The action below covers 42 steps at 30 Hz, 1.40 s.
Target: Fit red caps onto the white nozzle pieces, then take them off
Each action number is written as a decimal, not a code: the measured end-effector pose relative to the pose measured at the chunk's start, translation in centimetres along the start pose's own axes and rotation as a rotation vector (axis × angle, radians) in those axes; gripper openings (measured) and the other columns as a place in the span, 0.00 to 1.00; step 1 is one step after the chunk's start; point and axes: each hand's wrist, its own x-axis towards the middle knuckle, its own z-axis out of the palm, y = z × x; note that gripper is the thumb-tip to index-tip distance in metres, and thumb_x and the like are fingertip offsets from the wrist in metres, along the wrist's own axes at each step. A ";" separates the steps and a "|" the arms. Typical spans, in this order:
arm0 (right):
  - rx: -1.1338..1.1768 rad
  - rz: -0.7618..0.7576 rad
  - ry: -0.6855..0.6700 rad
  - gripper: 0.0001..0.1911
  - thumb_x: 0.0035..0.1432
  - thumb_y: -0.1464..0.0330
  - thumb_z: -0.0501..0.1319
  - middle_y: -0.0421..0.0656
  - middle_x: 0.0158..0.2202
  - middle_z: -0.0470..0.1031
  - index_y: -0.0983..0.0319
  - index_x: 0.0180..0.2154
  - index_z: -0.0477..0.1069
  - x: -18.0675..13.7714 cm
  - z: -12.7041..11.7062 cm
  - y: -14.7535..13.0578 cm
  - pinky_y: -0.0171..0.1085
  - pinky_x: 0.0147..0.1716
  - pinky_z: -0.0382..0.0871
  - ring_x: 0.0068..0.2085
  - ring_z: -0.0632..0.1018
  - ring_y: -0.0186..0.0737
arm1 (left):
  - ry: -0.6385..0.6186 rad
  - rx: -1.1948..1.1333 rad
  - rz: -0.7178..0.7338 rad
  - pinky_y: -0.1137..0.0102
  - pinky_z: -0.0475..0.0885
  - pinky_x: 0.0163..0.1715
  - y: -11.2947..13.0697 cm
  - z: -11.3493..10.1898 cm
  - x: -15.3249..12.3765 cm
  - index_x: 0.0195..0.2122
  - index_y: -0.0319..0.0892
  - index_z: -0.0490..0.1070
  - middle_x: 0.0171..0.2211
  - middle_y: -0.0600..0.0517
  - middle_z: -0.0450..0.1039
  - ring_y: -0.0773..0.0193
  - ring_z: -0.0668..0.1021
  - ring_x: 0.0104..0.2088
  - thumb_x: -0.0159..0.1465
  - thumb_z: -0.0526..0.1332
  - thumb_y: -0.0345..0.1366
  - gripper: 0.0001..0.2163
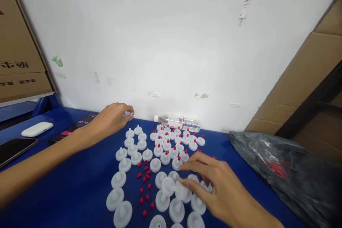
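So this looks roughly midway to me. The finished-looking ones are the capped discs [167,146], white with red tips, bunched just past the right hand's [213,183] fingertips toward the wall. Looks like a good couple dozen.

What's left, as far as I can judge: a bunch of bare discs [123,213] with no red on the nozzle. One lot trails from just below the left hand [117,112] back toward the person, and another sits under and in front of the right hand, some of it hidden by the fingers. Loose red caps [147,197] lie to the left of the right hand, between those two lots, so there's a supply within reach. More red shows in the dark plastic bag [301,185], out to the right of the right hand.

Hands: the left has its fingers closed around a whitish piece [128,114], likely another disc, up by the wall. The right has thumb and index finger parted, with a blurry disc [181,189] right by the thumb; can't tell if it's actually gripped. Clear bottle [176,123] lies on its side, to the right of the left hand.
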 end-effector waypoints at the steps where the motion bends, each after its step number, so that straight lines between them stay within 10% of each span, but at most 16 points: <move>1: -0.003 -0.023 -0.003 0.13 0.68 0.57 0.63 0.39 0.45 0.78 0.49 0.51 0.77 -0.1 0.4 -0.6 0.36 0.38 0.73 0.40 0.81 0.39 | -0.013 0.014 -0.013 0.63 0.71 0.39 -0.2 0.1 0.0 0.45 0.43 0.79 0.42 0.42 0.82 0.45 0.82 0.43 0.66 0.56 0.39 0.14; 15: -0.035 -0.085 -0.054 0.05 0.70 0.63 0.62 0.36 0.45 0.77 0.51 0.44 0.77 0.0 1.6 -1.3 0.33 0.31 0.64 0.35 0.79 0.33 | -0.185 0.130 -0.076 0.65 0.64 0.29 -2.9 2.2 0.3 0.35 0.43 0.78 0.37 0.41 0.80 0.47 0.80 0.35 0.61 0.57 0.35 0.09; 26: -0.002 0.063 0.241 0.12 0.72 0.60 0.57 0.38 0.35 0.78 0.56 0.40 0.76 0.2 -1.0 1.6 0.34 0.26 0.67 0.26 0.74 0.32 | -0.342 0.083 -0.082 0.69 0.64 0.26 -3.0 2.5 0.0 0.29 0.43 0.77 0.32 0.45 0.80 0.52 0.81 0.32 0.52 0.60 0.25 0.09; 42: -0.139 0.065 0.112 0.12 0.72 0.61 0.56 0.39 0.36 0.79 0.54 0.41 0.78 0.6 0.6 1.9 0.36 0.30 0.67 0.27 0.77 0.36 | -0.309 0.104 -0.133 0.67 0.68 0.30 -3.2 2.1 -0.1 0.30 0.42 0.77 0.31 0.44 0.78 0.49 0.81 0.34 0.47 0.60 0.27 0.10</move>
